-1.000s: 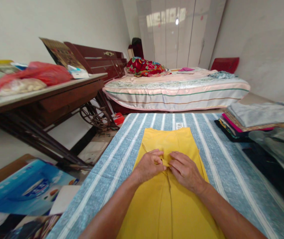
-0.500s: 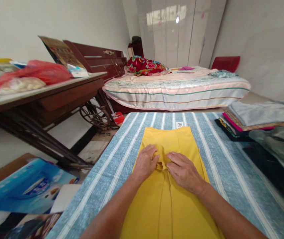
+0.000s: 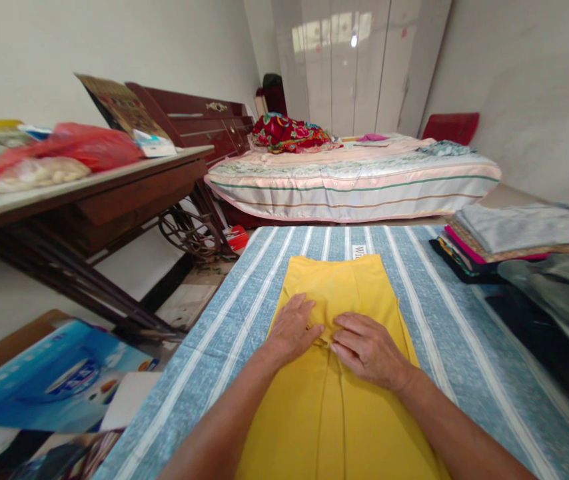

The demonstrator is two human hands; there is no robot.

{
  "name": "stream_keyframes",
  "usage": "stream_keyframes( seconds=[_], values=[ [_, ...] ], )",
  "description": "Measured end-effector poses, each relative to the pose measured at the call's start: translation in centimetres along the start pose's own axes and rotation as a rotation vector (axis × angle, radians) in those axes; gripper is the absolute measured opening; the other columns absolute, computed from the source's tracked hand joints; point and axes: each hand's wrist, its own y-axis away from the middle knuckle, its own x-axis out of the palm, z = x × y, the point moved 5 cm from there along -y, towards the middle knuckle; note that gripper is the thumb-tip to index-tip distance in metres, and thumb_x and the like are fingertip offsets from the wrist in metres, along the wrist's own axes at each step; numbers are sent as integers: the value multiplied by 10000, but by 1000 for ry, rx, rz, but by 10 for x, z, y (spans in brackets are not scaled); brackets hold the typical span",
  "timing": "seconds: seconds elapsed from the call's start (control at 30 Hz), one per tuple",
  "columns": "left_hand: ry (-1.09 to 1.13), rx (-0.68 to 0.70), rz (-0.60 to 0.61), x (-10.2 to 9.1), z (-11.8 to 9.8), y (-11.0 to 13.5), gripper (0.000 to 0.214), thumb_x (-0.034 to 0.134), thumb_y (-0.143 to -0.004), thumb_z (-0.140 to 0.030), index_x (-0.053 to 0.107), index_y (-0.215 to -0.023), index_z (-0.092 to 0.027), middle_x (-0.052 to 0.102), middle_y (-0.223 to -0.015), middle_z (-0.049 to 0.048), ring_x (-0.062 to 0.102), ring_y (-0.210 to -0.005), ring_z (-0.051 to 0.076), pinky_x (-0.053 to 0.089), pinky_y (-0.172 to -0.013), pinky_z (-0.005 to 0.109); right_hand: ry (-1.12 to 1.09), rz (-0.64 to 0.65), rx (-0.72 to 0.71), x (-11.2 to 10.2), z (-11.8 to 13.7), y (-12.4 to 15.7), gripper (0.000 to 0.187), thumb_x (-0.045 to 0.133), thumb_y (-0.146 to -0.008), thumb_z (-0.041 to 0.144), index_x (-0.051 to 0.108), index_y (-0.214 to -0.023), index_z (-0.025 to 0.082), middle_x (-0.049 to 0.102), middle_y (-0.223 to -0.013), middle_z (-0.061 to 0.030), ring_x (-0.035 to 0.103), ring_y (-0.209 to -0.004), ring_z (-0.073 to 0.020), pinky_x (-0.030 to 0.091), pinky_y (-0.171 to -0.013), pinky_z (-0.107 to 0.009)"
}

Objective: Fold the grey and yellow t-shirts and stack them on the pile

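Observation:
A yellow garment [image 3: 334, 420] lies lengthwise down the middle of the striped cloth, its narrower edge at the far end and a seam running down its centre. I cannot tell what kind of garment it is. My left hand [image 3: 294, 328] rests on its left half, fingers stretched out and thumb pointing to the centre. My right hand [image 3: 368, 350] is opposite, fingers curled and pinching the cloth beside the centre seam. Between the hands the fabric is slightly puckered, and my right fingertips are partly hidden.
A blue-and-white striped cloth [image 3: 229, 333] covers the surface. Folded clothes [image 3: 524, 230] are stacked at the right, with dark garments [image 3: 549, 347] nearer. A sewing-machine table [image 3: 129, 183] and a blue box [image 3: 59, 380] stand left; a bed [image 3: 354, 180] lies beyond.
The raised fold with a gap between my hands has flattened. My left fingers have spread onto the fabric, and my right hand has shifted slightly toward me.

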Motion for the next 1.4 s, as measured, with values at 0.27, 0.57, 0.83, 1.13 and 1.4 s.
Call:
stream_keyframes(
  seconds=[0.27, 0.57, 0.83, 1.13, 1.4],
  values=[
    [-7, -25, 37, -9, 0, -2, 317, 591, -699, -219, 595, -1005, -137, 525, -1269, 179, 450, -1233, 295, 346, -1043, 427, 22, -5, 31, 5, -4, 1, 192, 482, -884, 220, 628, -763, 189, 651, -879, -80, 596, -903, -181, 489, -817, -323],
    [0, 99, -12, 1, -20, -1, 351, 541, -781, -246, 539, -1125, -176, 429, -1376, 150, 351, -1306, 284, 300, -1064, 477, 20, -35, 37, 3, -2, -1, 136, 528, -856, 227, 617, -757, 200, 643, -848, -64, 601, -858, -176, 490, -791, -321],
    [-46, 27, 193, 5, -20, 4, 519, 503, -824, -376, 434, -1296, -172, 292, -1456, 193, 230, -1357, 325, 234, -1062, 535, 127, -27, 287, 9, -26, 6, 365, 512, -857, 308, 528, -1173, 125, 572, -1209, -168, 492, -1164, -292, 411, -955, -478],
    [-62, 3, 253, -6, -10, -7, 637, 579, -746, -462, 476, -1290, -146, 314, -1448, 193, 275, -1338, 325, 266, -1071, 454, 151, 99, 364, 17, -32, 10, 441, 540, -818, 342, 504, -1204, 132, 537, -1250, -172, 455, -1194, -310, 362, -972, -510],
    [-238, 24, 184, 9, -28, -33, 617, 380, -861, -484, 371, -1351, -109, 232, -1492, 161, 167, -1380, 285, 193, -1105, 424, 190, 101, 416, 18, -37, 9, 311, 391, -905, 297, 545, -1129, 147, 565, -1205, -146, 467, -1168, -260, 353, -968, -447]
  ],
)
